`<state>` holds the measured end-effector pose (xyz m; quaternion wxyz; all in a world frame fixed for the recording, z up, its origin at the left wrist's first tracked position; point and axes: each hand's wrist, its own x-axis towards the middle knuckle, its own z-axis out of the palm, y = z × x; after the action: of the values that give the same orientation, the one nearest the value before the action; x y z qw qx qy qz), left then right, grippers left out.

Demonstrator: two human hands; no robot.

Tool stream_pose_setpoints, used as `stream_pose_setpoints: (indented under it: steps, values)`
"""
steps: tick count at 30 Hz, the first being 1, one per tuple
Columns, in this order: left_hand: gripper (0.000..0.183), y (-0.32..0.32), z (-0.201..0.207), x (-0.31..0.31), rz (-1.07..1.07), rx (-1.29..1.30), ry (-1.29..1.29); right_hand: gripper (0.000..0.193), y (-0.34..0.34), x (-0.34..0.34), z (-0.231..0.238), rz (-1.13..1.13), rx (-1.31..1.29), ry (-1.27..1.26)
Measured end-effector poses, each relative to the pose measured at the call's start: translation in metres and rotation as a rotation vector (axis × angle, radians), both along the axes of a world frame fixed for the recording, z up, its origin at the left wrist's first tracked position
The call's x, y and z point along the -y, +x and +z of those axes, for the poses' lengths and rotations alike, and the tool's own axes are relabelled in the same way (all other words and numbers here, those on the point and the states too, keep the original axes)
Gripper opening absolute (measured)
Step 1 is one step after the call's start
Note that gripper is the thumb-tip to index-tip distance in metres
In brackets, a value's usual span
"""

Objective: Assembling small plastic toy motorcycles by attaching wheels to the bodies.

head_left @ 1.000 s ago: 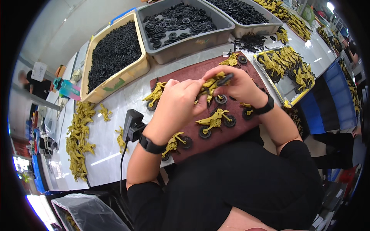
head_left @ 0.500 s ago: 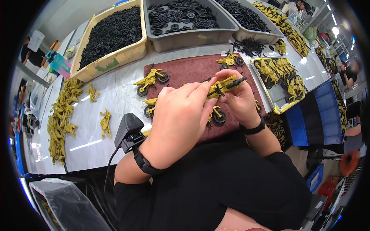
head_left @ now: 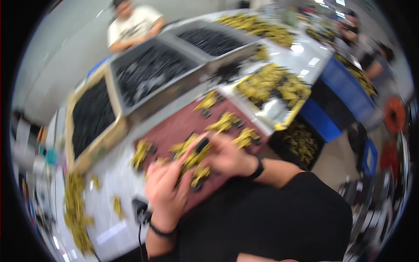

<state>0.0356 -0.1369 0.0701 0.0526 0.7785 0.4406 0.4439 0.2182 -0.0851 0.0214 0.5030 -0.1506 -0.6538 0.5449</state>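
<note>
A yellow toy motorcycle (head_left: 192, 160) with a black wheel is held between my two hands above a dark red mat (head_left: 168, 126). My left hand (head_left: 165, 185) grips it from the left, fingers closed toward its body. On the other side, my right hand (head_left: 230, 158) has its fingers around the end with the wheel. Motion blur hides the exact finger contacts. Around my hands on the mat lie several more yellow toy motorcycles, one at the left edge (head_left: 142, 153) and another at the far side (head_left: 207, 101).
Beyond the mat stand a cream bin (head_left: 121, 131) and two grey bins of black parts. A yellow-rimmed tray (head_left: 279, 126) of toy motorcycles sits at the right. Yellow parts (head_left: 76, 209) are heaped at the left. A person (head_left: 133, 26) is behind the bins.
The whole view has swung and blurred, bringing a person behind the bins into sight. My hands, still on the toy motorcycle, now appear lower and further left in the picture.
</note>
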Motion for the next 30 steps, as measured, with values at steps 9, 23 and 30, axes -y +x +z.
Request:
stream_pose_setpoints:
  steps: [9,23,30]
  values:
    - [0.022,-0.007,0.003,0.008,-0.1,-0.038,0.038,0.036,-0.011,0.011,0.003,0.005,-0.003,-0.049]
    - [0.023,0.001,0.003,0.01,-0.065,-0.003,0.178,0.041,-0.011,0.0,0.004,-0.176,0.04,0.458]
    - [0.018,-0.004,0.0,0.008,-0.001,-0.077,0.159,0.043,-0.014,0.003,0.004,-0.164,0.107,0.287]
